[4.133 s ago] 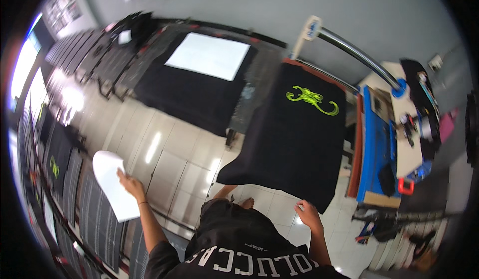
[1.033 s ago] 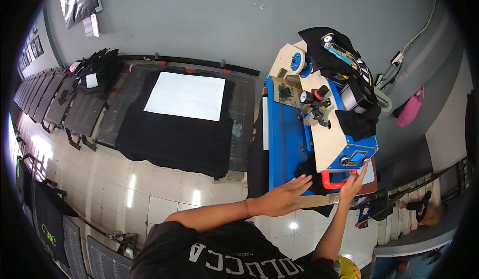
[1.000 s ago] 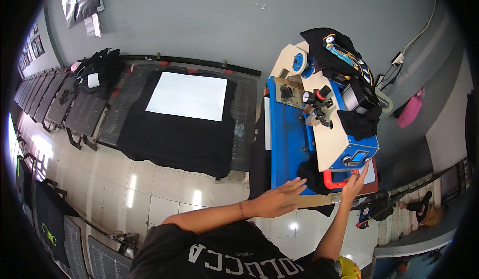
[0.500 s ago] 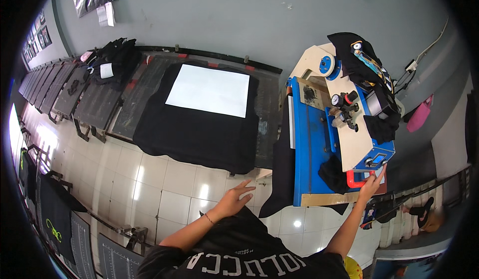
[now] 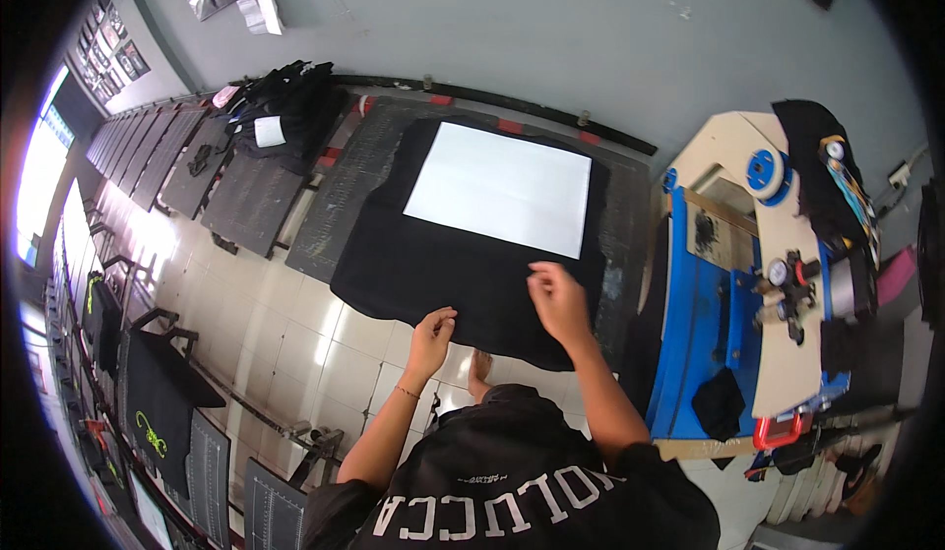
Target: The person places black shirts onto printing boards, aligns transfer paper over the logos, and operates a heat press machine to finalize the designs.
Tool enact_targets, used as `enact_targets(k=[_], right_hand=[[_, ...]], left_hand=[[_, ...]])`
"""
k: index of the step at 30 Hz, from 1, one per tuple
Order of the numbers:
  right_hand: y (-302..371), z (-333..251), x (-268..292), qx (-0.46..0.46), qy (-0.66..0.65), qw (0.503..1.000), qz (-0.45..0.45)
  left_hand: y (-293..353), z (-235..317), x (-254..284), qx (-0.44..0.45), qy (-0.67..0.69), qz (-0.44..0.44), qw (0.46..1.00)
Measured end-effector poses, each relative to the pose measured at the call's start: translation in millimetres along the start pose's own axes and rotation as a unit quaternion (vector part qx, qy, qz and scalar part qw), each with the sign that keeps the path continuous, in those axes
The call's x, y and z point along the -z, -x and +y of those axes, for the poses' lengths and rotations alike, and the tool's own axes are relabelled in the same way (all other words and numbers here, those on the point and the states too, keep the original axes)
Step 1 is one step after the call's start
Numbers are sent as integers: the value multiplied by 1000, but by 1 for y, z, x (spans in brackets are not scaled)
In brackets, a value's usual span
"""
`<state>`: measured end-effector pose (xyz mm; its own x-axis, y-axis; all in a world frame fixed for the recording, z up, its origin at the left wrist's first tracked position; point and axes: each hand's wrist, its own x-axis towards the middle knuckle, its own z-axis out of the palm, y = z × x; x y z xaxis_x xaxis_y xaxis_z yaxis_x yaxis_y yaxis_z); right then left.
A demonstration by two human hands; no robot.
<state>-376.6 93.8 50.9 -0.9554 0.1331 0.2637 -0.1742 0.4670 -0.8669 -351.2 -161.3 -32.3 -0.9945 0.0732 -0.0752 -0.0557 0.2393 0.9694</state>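
Observation:
A black garment [image 5: 453, 270] lies spread over a dark flat board [image 5: 340, 166], its near edge hanging past the board. On its upper part rests a large white sheet [image 5: 502, 186], flat and slightly turned. My left hand [image 5: 430, 341] is at the garment's near edge, fingers loosely bent and thumb a little apart, with nothing seen in it. Over the garment's right side is my right hand [image 5: 559, 299], just below the sheet's lower right corner. Its fingers are curled and smeared by motion, so their grip is unclear.
On the right stands a blue and cream heat press [image 5: 689, 324] with a red handle [image 5: 781, 432], a gauge [image 5: 780, 273] and black cloth on it. A pile of dark clothes [image 5: 295, 107] lies at the back left. More boards [image 5: 251, 201] and metal racks line the left side.
My right hand has left the press's red handle and come left over the garment. My left hand has reached the garment's near edge. The view has turned left.

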Motion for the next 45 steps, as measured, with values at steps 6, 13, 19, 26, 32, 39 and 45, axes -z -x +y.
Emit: enact_targets(k=[6, 13, 19, 26, 32, 39, 45], right_hand=[[-112, 50, -164, 193, 202, 958, -65], [-170, 82, -202, 276, 307, 908, -63], [-186, 90, -202, 193, 193, 960, -53], [-224, 130, -181, -134, -36, 990, 0], [-270, 196, -126, -144, 44, 983, 106], [-312, 265, -11, -214, 163, 936, 225], [-326, 290, 108, -247, 163, 886, 358]], left_hand=[[-44, -23, 46, -26, -184, 125, 975], [-79, -35, 71, -18, -367, 147, 918], [-144, -32, 68, -10, -473, 129, 872], [-212, -39, 92, 24, -559, 148, 816], [-216, -39, 88, 25, -564, 153, 811], [-216, -35, 90, 14, -554, 158, 817], [-214, -37, 89, 17, -560, 158, 813]])
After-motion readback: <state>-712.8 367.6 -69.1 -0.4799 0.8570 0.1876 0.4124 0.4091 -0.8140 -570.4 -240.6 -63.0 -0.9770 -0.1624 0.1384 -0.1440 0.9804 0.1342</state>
